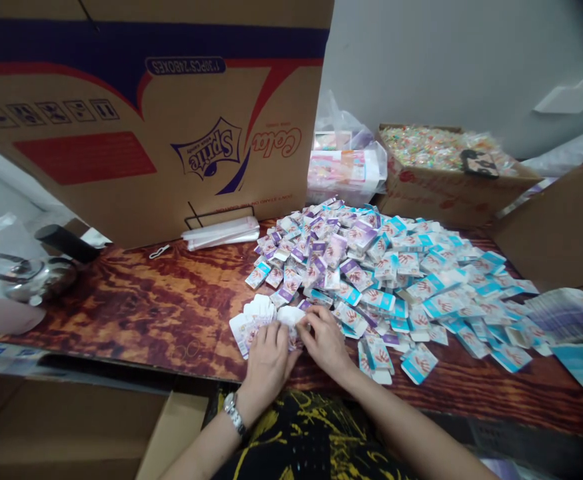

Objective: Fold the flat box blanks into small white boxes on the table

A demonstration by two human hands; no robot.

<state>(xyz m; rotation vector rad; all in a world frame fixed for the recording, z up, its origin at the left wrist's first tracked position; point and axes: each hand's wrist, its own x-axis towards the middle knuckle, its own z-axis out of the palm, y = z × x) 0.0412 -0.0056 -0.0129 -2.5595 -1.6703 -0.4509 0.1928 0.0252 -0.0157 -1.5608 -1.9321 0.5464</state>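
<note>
My left hand [268, 357], with a metal watch at the wrist, curls over a fan of flat white-and-purple small cartons [244, 328] near the table's front edge. Its fingers press together on them, and the thumb is partly hidden. To the right, my right hand [325, 341] pinches the edge of a small carton [290, 317] that sits between both hands. Whether that carton is folded open or flat I cannot tell. Right beside the right hand spreads a large heap of small boxes [371, 267], purple-and-white and blue-and-white, each printed with a red hand.
A big cardboard box [161, 153] stands at the back left. Behind the heap are plastic-bagged packs [344, 170] and an open box of wrapped candies [436, 150]. Fanned cartons [574, 317] lie far right. A shiny metal pot [41, 280] and plastic sleeves [221, 233] are at left.
</note>
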